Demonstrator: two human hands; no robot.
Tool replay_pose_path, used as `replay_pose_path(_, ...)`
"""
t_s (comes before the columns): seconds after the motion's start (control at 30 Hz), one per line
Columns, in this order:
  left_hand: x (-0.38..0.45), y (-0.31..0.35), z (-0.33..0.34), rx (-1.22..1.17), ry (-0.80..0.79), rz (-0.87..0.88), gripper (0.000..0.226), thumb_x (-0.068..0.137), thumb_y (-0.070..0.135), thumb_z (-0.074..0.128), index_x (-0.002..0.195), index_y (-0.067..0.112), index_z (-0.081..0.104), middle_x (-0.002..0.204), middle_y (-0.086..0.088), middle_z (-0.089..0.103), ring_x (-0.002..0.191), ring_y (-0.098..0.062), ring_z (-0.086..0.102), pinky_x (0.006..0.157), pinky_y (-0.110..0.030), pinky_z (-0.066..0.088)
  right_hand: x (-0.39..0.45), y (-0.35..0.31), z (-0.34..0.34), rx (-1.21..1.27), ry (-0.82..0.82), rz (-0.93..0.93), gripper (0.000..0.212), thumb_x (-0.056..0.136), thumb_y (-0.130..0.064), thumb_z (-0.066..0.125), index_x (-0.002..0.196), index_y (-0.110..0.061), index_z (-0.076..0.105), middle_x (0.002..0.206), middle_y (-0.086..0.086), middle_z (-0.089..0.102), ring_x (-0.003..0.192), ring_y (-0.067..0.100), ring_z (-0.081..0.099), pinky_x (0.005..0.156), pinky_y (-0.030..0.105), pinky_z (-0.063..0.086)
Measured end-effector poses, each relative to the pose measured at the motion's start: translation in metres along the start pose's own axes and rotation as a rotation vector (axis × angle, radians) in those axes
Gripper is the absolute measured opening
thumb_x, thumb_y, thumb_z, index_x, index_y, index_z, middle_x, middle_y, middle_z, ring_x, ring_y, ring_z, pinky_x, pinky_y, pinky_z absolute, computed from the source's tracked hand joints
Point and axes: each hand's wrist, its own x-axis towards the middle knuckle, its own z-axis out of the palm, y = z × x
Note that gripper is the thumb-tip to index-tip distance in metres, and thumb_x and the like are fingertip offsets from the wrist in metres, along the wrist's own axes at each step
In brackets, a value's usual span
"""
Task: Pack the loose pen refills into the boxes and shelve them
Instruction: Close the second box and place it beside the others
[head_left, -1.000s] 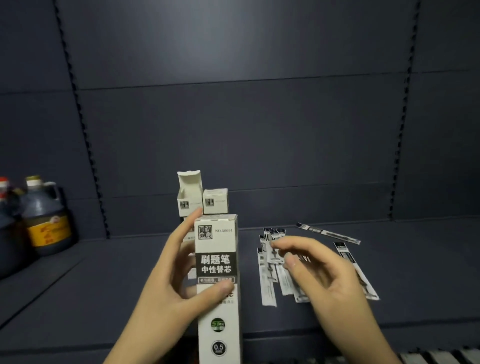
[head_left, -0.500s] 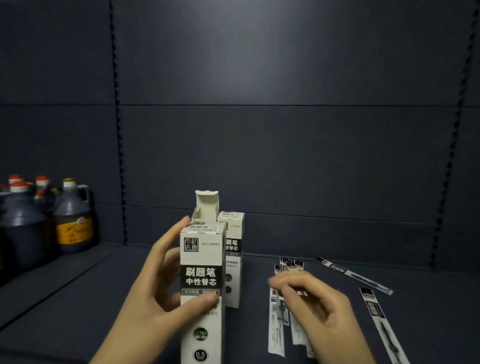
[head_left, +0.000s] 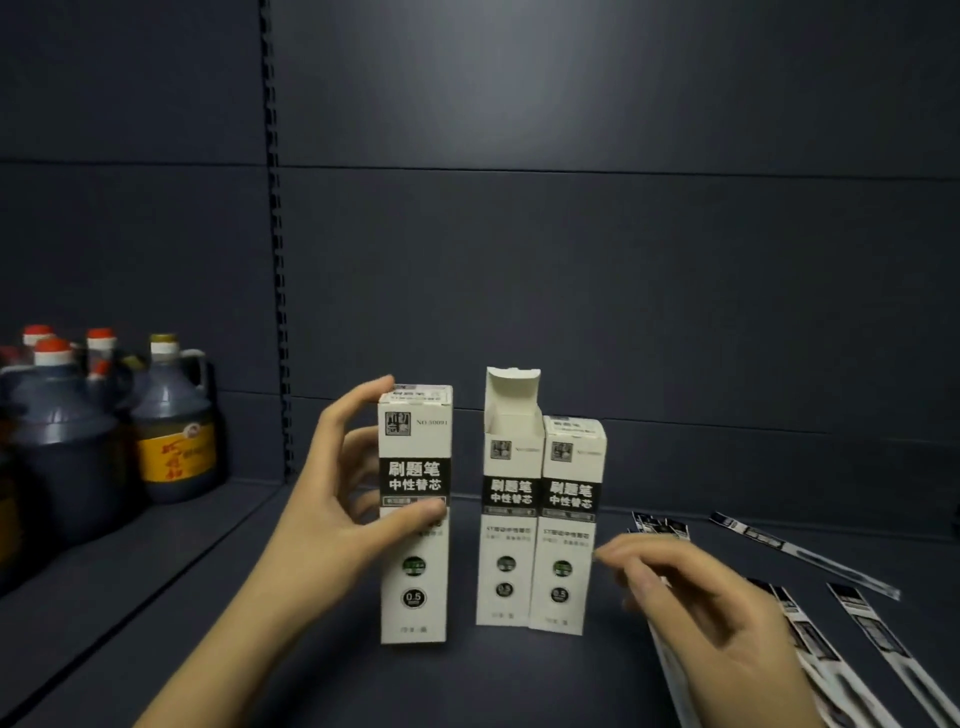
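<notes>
The left hand (head_left: 332, 499) grips a closed box (head_left: 414, 512) upright; it should set it flush beside the others. The right hand (head_left: 696, 597) hovers, loosely curled, holding nothing visible.

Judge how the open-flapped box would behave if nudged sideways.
The open box stands tall on a narrow base, so it probably tips easily. It looks like thin card, likely light. The closed box close on its right might prop it from that side.

Left box: tall white cardboard carton with black label band (head_left: 414, 514), closed, upright, centre-left of frame.
Middle box: same carton (head_left: 506, 514), top flap open, upright.
Right box: same carton (head_left: 567, 525), closed, touching middle box.
Refills: flat black-and-white sleeved pen refills (head_left: 872, 631), scattered lower right.
</notes>
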Motion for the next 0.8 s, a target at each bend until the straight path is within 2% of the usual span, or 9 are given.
replay_pose_path(0.13,0.021,-0.021,-0.01,0.028,-0.046,-0.027,0.091,0.061,0.011,0.092,0.127,0.052,0.044,0.12,0.01,0.066,0.111,-0.011,0.068,0.097,-0.037,0.054,0.006,-0.004,0.01,-0.034,0.013,0.047,0.04,0.072,-0.061,0.073,0.077,-0.022,0.078,0.087,-0.002,0.075,0.076,0.011,0.071,0.07,0.016,0.055)
replay_pose_path(0.27,0.034,-0.035,-0.006,0.066,-0.08,-0.024,0.09,0.058,0.017,0.093,0.123,0.053,0.043,0.118,0.009,0.065,0.11,-0.01,0.066,0.099,-0.035,0.051,0.007,0.002,0.011,-0.042,0.044,0.046,0.009,0.084,-0.017,0.076,0.076,-0.02,0.079,0.083,0.004,0.075,0.068,0.013,0.069,0.067,0.019,0.055)
replay_pose_path(0.33,0.036,-0.041,-0.003,0.068,-0.103,-0.027,0.09,0.061,0.008,0.092,0.121,0.053,0.043,0.119,0.007,0.064,0.11,-0.008,0.066,0.1,-0.033,0.051,0.005,0.004,0.01,-0.057,0.023,0.049,0.009,0.076,-0.029,0.076,0.075,-0.021,0.079,0.08,0.004,0.074,0.067,0.014,0.068,0.067,0.024,0.055)
replay_pose_path(0.43,0.039,-0.045,0.0,0.045,-0.129,-0.033,0.086,0.055,0.025,0.091,0.121,0.052,0.043,0.121,0.005,0.062,0.11,-0.008,0.066,0.097,-0.03,0.051,0.003,0.004,0.012,-0.055,0.015,0.091,0.055,0.055,-0.073,0.077,0.074,-0.022,0.078,0.081,0.008,0.074,0.065,0.019,0.066,0.064,0.024,0.056)
replay_pose_path(0.5,0.039,-0.048,0.002,0.035,-0.132,-0.039,0.085,0.052,0.03,0.089,0.121,0.052,0.043,0.121,0.004,0.062,0.109,-0.009,0.066,0.096,-0.03,0.051,0.001,0.005,0.011,-0.026,0.031,0.12,0.068,0.05,-0.08,0.074,0.077,-0.018,0.079,0.082,0.014,0.073,0.064,0.023,0.065,0.062,0.024,0.055)
replay_pose_path(0.57,0.039,-0.052,0.003,0.041,-0.132,-0.038,0.085,0.052,0.029,0.089,0.119,0.053,0.043,0.12,0.003,0.063,0.108,-0.01,0.067,0.095,-0.03,0.052,0.001,0.007,0.012,-0.017,0.032,0.128,0.055,0.061,-0.065,0.079,0.078,-0.013,0.078,0.08,0.016,0.072,0.062,0.021,0.065,0.06,0.023,0.054)
replay_pose_path(0.63,0.039,-0.055,0.005,0.056,-0.137,-0.03,0.088,0.054,0.019,0.093,0.117,0.054,0.043,0.119,0.002,0.064,0.108,-0.009,0.067,0.095,-0.027,0.054,0.001,0.006,0.01,0.022,0.017,0.145,0.013,0.082,-0.021,0.075,0.073,-0.011,0.078,0.074,0.018,0.071,0.059,0.02,0.063,0.058,0.022,0.052)
replay_pose_path(0.67,0.039,-0.057,0.005,0.063,-0.139,-0.028,0.089,0.057,0.011,0.094,0.116,0.055,0.043,0.118,0.003,0.065,0.108,-0.009,0.067,0.096,-0.027,0.053,0.0,0.008,0.008,0.012,0.018,0.155,0.016,0.082,-0.006,0.067,0.071,-0.01,0.078,0.071,0.02,0.069,0.058,0.02,0.061,0.057,0.022,0.052)
replay_pose_path(0.8,0.039,-0.06,0.01,0.06,-0.136,-0.033,0.09,0.064,0.001,0.09,0.117,0.056,0.043,0.117,0.007,0.067,0.108,-0.01,0.068,0.096,-0.032,0.052,0.0,0.009,0.003,0.026,0.014,0.184,0.015,0.078,-0.007,0.064,0.073,-0.009,0.077,0.066,0.022,0.066,0.056,0.019,0.059,0.058,0.021,0.051)
